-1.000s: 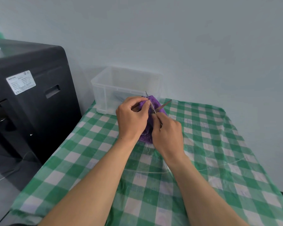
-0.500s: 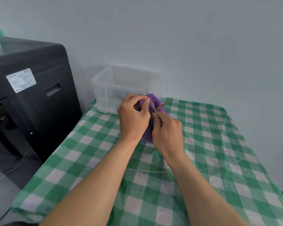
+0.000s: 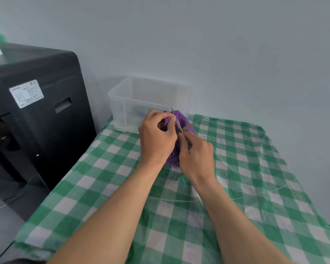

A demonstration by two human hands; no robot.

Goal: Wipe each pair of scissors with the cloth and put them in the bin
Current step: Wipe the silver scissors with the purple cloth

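Scissors [image 3: 181,128] sit above the middle of the bench [image 3: 274,187], blades splayed toward 11 and 2 o'clock. Right hand [image 3: 197,159] clenches the handle end, hidden in the fist. Left hand [image 3: 156,138] pinches the purple cloth [image 3: 183,121] onto one blade. Thin, stiff, light steel with sharp points: best taken by the handles, cloth cushioning the edge. Clear bin [image 3: 122,103] waits at 11 o'clock.
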